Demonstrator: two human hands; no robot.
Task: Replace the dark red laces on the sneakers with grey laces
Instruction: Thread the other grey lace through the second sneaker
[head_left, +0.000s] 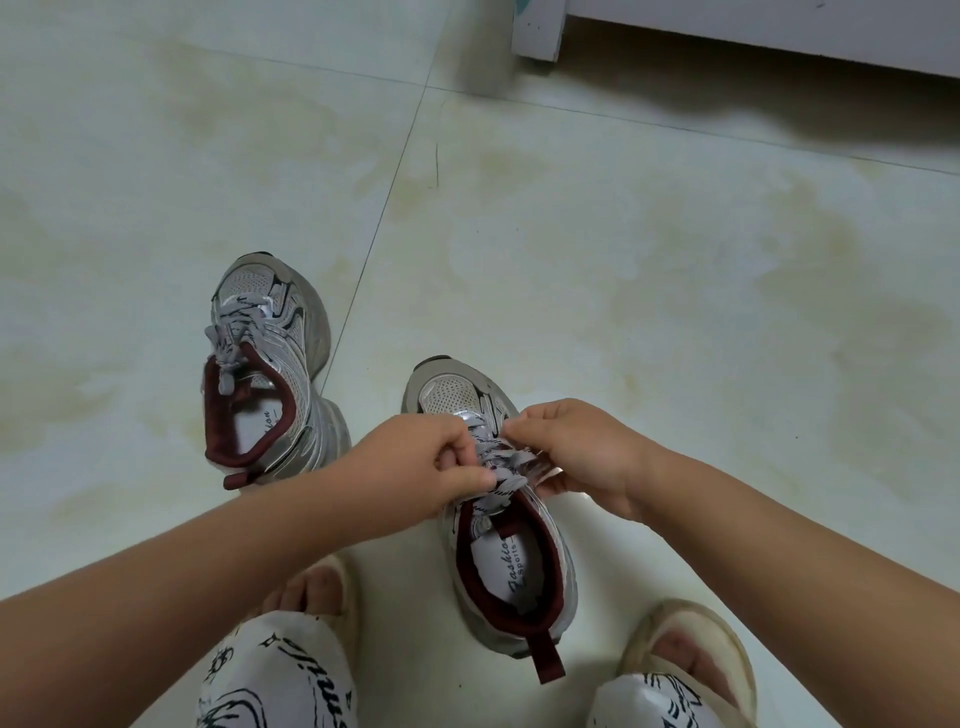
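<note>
Two silver-white sneakers with dark red collars stand on the tiled floor. The left sneaker (280, 364) is threaded with a grey lace (234, 338) whose ends hang into its opening. The right sneaker (514, 566) lies below my hands and also carries a grey lace (506, 467). My left hand (415, 462) pinches that lace from the left over the tongue. From the right, my right hand (576, 452) pinches the same lace with thumb and forefinger. No dark red lace is in view.
My knees in printed white trousers (280, 675) and my feet in beige slippers (691, 644) sit at the bottom edge. A white cabinet base (540, 31) stands at the top right. Pale tiled floor (675, 260) spreads all around.
</note>
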